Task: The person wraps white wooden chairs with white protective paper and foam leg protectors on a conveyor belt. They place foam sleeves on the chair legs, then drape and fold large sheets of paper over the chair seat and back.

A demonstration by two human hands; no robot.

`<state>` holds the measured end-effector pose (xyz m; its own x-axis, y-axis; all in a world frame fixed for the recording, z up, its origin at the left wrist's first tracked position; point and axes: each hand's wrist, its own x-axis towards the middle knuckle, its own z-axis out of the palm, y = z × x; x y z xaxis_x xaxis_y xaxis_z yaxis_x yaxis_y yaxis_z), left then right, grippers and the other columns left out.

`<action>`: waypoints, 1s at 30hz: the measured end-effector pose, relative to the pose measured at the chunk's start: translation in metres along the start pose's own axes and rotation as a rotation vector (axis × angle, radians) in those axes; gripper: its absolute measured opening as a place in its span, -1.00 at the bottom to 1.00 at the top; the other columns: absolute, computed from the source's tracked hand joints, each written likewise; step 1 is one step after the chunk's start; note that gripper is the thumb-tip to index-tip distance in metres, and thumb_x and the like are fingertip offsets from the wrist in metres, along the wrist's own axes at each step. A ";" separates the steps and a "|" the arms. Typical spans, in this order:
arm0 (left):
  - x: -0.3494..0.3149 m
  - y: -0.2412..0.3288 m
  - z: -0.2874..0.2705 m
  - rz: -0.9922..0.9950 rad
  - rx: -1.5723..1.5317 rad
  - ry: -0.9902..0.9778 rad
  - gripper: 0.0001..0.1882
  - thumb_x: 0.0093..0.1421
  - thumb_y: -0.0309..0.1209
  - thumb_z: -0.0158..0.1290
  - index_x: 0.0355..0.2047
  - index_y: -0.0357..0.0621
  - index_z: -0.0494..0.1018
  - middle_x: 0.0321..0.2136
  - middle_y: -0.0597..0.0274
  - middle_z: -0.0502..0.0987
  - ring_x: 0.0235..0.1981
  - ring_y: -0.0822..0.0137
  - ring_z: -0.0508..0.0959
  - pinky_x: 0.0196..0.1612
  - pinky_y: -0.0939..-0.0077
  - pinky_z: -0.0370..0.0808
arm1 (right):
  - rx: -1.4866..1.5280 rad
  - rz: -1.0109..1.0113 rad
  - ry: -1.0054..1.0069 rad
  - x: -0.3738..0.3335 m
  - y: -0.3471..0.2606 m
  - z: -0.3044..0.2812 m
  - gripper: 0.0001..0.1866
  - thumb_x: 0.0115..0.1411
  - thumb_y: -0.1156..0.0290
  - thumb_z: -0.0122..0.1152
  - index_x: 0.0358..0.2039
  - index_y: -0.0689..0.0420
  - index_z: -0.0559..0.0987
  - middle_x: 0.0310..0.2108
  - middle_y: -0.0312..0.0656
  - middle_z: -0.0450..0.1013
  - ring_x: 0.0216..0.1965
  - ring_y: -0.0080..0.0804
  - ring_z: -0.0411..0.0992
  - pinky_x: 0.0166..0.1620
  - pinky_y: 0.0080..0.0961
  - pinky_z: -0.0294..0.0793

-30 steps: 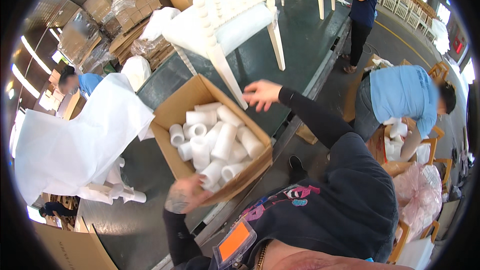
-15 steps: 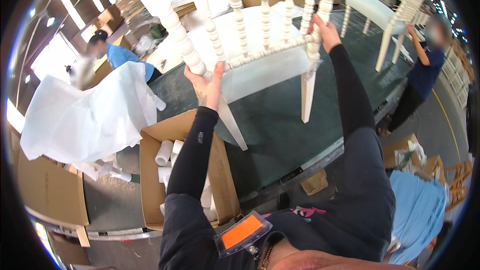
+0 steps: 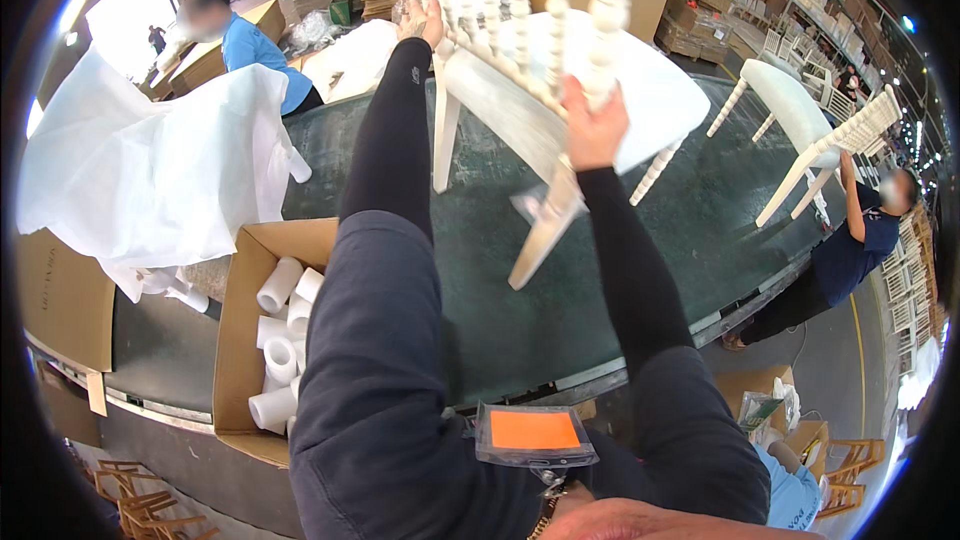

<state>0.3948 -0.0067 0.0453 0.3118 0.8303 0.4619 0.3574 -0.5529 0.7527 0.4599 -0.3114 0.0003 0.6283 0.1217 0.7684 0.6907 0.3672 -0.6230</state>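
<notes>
A cream-white chair (image 3: 662, 92) with turned, beaded spindles stands on the dark green work surface, its back toward me and set at an angle. My left hand (image 3: 424, 24) is closed on the far left post, low on the chair's back. Nearer to me, my right hand (image 3: 597, 128) grips the thick right post just above the seat corner. A bit of clear plastic wrap clings around the near back leg (image 3: 550, 225). The top of the chair's back is cut off by the upper edge, and its spindles are blurred.
A cardboard box (image 3: 232, 340) of white foam tubes (image 3: 280, 360) stands by my left arm. White sheeting (image 3: 150, 160) drapes at left. At right, a person in dark blue (image 3: 850, 265) holds another white chair (image 3: 800, 115). A person in light blue (image 3: 262, 65) is at far left.
The chair has turned on the surface: its left side has swung away from me and its right side toward me. My hands moved with it, and the view has shifted.
</notes>
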 end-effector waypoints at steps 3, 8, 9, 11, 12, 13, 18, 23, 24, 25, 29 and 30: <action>-0.015 -0.017 0.008 0.034 0.107 -0.015 -0.22 0.20 0.04 -0.03 0.29 -0.19 0.12 0.13 -0.37 0.35 0.20 -0.17 0.35 0.27 0.04 0.23 | -0.257 -0.029 0.060 0.002 -0.003 0.058 -0.56 0.06 0.14 0.42 -0.22 0.20 0.52 -0.44 0.03 0.56 -0.37 -0.03 0.57 -0.30 -0.25 0.52; -0.130 -0.025 -0.040 0.150 0.237 -0.382 -0.32 0.17 -0.11 0.04 0.19 -0.30 0.21 -0.05 -0.34 0.49 0.01 -0.21 0.51 0.13 0.13 0.41 | -0.207 0.074 -0.068 -0.012 -0.016 0.135 -0.44 0.03 -0.02 0.41 -0.20 0.19 0.50 -0.33 0.06 0.57 -0.23 0.06 0.56 -0.16 -0.16 0.50; -0.161 -0.017 -0.055 0.207 0.209 -0.473 -0.31 0.17 -0.13 0.05 0.19 -0.32 0.21 -0.06 -0.32 0.50 0.01 -0.22 0.50 0.13 0.13 0.41 | -0.207 0.104 -0.091 -0.014 -0.012 0.142 -0.40 0.02 -0.06 0.40 -0.17 0.20 0.49 -0.30 0.07 0.57 -0.21 0.06 0.55 -0.14 -0.15 0.49; -0.236 0.015 -0.081 0.355 0.139 -0.630 -0.31 0.17 -0.19 0.04 0.23 -0.31 0.17 0.03 -0.29 0.44 0.10 -0.19 0.43 0.19 0.12 0.36 | -0.222 0.149 -0.114 -0.010 0.012 0.143 -0.32 0.01 -0.12 0.39 -0.12 0.22 0.47 -0.25 0.09 0.56 -0.16 0.06 0.54 -0.10 -0.12 0.48; -0.272 0.018 -0.119 0.373 0.179 -0.697 -0.28 0.21 -0.19 0.05 0.29 -0.28 0.12 0.15 -0.19 0.34 0.21 -0.07 0.33 0.25 0.16 0.28 | -0.229 0.104 -0.089 -0.020 0.012 0.148 -0.34 0.02 -0.11 0.38 -0.12 0.21 0.47 -0.25 0.07 0.55 -0.17 0.06 0.53 -0.12 -0.13 0.47; -0.307 0.024 -0.156 0.380 0.225 -0.750 -0.26 0.26 -0.20 0.06 0.34 -0.25 0.06 0.27 -0.10 0.23 0.31 0.04 0.22 0.32 0.19 0.20 | -0.220 0.054 -0.068 -0.026 0.007 0.155 -0.36 0.03 -0.10 0.38 -0.13 0.21 0.47 -0.24 0.04 0.53 -0.18 0.06 0.52 -0.13 -0.14 0.47; -0.409 -0.014 -0.349 0.089 0.346 -0.237 -0.26 0.21 -0.13 0.14 0.29 -0.19 0.17 0.19 -0.08 0.33 0.26 0.03 0.30 0.27 0.20 0.26 | -0.210 -0.057 -0.176 -0.017 -0.002 0.140 -0.23 0.03 -0.02 0.41 0.04 0.33 0.38 -0.13 0.16 0.46 -0.04 0.07 0.43 0.04 -0.13 0.37; -0.492 -0.171 -0.537 -0.628 1.123 0.221 -0.30 0.13 -0.06 0.17 0.15 -0.25 0.32 -0.01 -0.15 0.50 0.07 -0.06 0.49 0.14 0.20 0.40 | -0.002 -0.101 -0.378 -0.175 -0.040 0.081 -0.24 0.14 0.35 0.34 0.25 0.35 0.18 0.14 0.16 0.24 0.15 0.03 0.24 0.23 -0.14 0.19; -0.512 -0.187 -0.566 -0.749 1.057 0.117 -0.29 0.13 0.01 0.14 0.15 -0.22 0.33 -0.03 -0.15 0.52 0.05 -0.07 0.50 0.12 0.22 0.42 | 0.230 0.132 -0.580 -0.221 -0.055 0.070 -0.19 0.17 0.33 0.32 0.30 0.31 0.09 0.20 0.18 0.18 0.19 0.00 0.23 0.22 -0.16 0.20; -0.519 -0.202 -0.579 -0.844 0.946 -0.004 -0.26 0.13 0.08 0.11 0.16 -0.19 0.34 -0.04 -0.14 0.54 0.02 -0.07 0.52 0.11 0.24 0.44 | 0.409 0.405 -0.747 -0.263 -0.068 0.052 -0.13 0.20 0.30 0.31 0.35 0.28 0.01 0.27 0.19 0.12 0.22 -0.03 0.21 0.22 -0.18 0.22; -0.498 -0.234 -0.528 -1.032 -0.024 -0.231 -0.29 0.08 0.06 0.15 0.11 -0.18 0.43 -0.03 -0.18 0.55 -0.03 -0.03 0.57 0.06 0.28 0.46 | 0.227 1.157 -1.194 -0.335 -0.128 -0.001 -0.04 0.23 -0.14 0.12 0.45 -0.05 -0.12 0.34 0.04 0.08 0.26 -0.10 0.20 0.05 0.00 0.34; -0.504 -0.233 -0.516 -0.809 0.069 -0.250 -0.37 0.06 -0.05 0.15 0.05 -0.20 0.46 -0.10 -0.18 0.57 -0.07 -0.02 0.58 0.01 0.25 0.48 | 0.281 1.195 -1.245 -0.336 -0.137 0.001 -0.05 0.24 -0.15 0.11 0.45 -0.05 -0.12 0.33 0.01 0.10 0.26 -0.10 0.20 0.04 0.07 0.32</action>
<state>-0.2995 -0.2607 -0.1207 0.1196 0.9366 -0.3295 0.6046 0.1945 0.7724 0.1536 -0.4015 -0.1721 -0.0175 0.9453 -0.3258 -0.0685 -0.3262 -0.9428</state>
